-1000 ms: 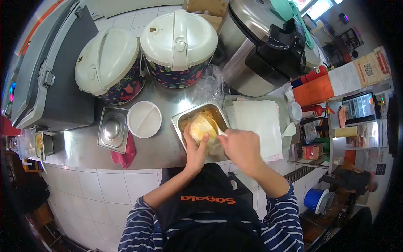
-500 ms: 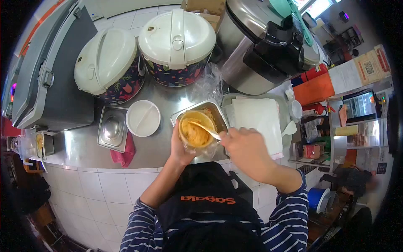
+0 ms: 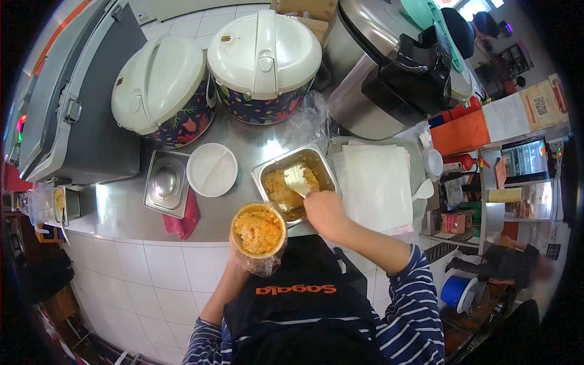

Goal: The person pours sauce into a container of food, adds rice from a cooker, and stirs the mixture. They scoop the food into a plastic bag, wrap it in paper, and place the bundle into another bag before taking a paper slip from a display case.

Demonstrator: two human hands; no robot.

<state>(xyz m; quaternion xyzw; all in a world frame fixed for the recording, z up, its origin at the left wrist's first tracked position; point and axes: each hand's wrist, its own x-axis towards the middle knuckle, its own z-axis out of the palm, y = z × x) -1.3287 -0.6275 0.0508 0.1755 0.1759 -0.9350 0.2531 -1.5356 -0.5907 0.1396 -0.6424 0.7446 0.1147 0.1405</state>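
Observation:
My left hand (image 3: 237,260) grips a round yellowish bowl (image 3: 263,254) at the counter's front edge. Orange-coloured rice (image 3: 258,231) fills it, and clear plastic wraps its underside. My right hand (image 3: 328,214) is closed on the handle of a white rice paddle (image 3: 297,180). The paddle's blade rests in the rice inside a rectangular steel pan (image 3: 334,188), right of the bowl. My fingers partly cover the handle.
Two lidded rice pots (image 3: 264,55) stand behind, left of a large steel cooker (image 3: 365,79). White paper sheets (image 3: 377,182) lie on a tray at right. A white round lid (image 3: 212,170), steel lid (image 3: 165,182), red cloth (image 3: 182,219) and grey cool box (image 3: 91,121) occupy the left.
The bowl has moved down and left, away from the steel pan. The paddle has left the bowl and its blade is now in the pan's rice.

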